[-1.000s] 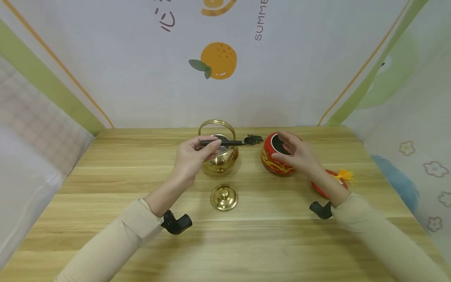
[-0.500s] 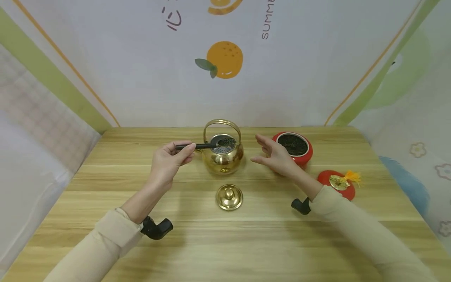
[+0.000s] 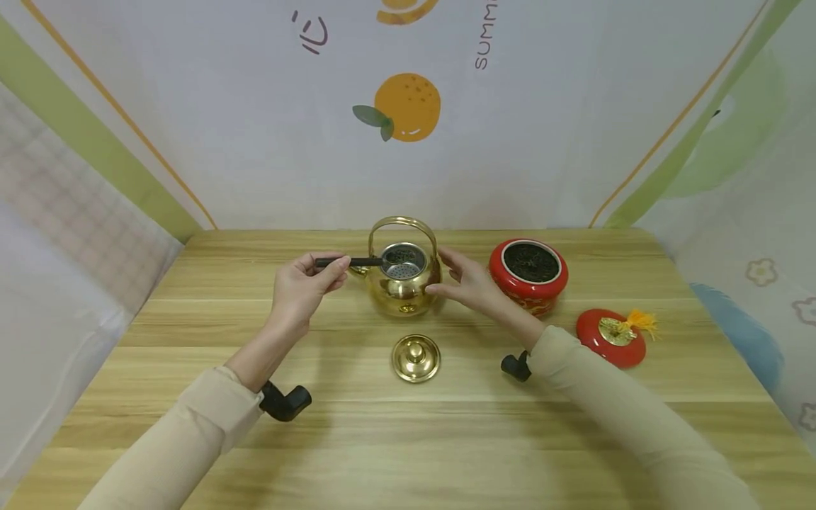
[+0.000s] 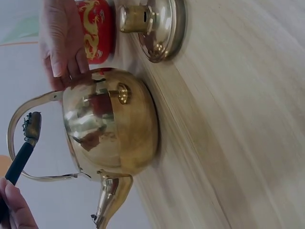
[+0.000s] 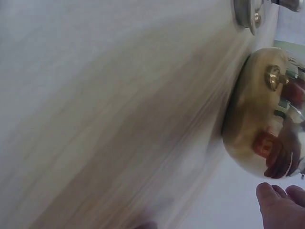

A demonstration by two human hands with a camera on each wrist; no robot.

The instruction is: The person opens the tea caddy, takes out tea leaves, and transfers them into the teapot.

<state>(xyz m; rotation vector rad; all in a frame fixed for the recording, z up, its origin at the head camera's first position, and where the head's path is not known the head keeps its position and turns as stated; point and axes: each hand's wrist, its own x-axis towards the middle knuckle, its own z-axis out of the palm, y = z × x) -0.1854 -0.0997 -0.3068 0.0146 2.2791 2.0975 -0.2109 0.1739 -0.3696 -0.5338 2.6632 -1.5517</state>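
My left hand (image 3: 298, 290) pinches the black handle of a small spoon (image 3: 349, 262) between thumb and fingers. The spoon's bowl carries dark tea leaves (image 4: 31, 125) and is level over the mouth of a shiny brass teapot (image 3: 403, 294). A perforated strainer (image 3: 403, 271) shows inside that mouth. Beside the pot's right side is my right hand (image 3: 473, 285), fingers spread and loosely bent with nothing in them. In the right wrist view its fingertips (image 5: 267, 191) are very close to the brass wall; whether they touch, I cannot tell.
A red jar (image 3: 532, 280) full of dark tea leaves stands uncovered on the right. Its red lid (image 3: 608, 347) with a yellow tassel lies in front of it. The brass teapot lid (image 3: 416, 359) rests before the pot. A fabric backdrop (image 3: 510, 156) borders the wooden table (image 3: 408, 439).
The loaded spoon has moved left from near the red jar to over the teapot's mouth. My right hand has moved left from above the jar to the teapot's side.
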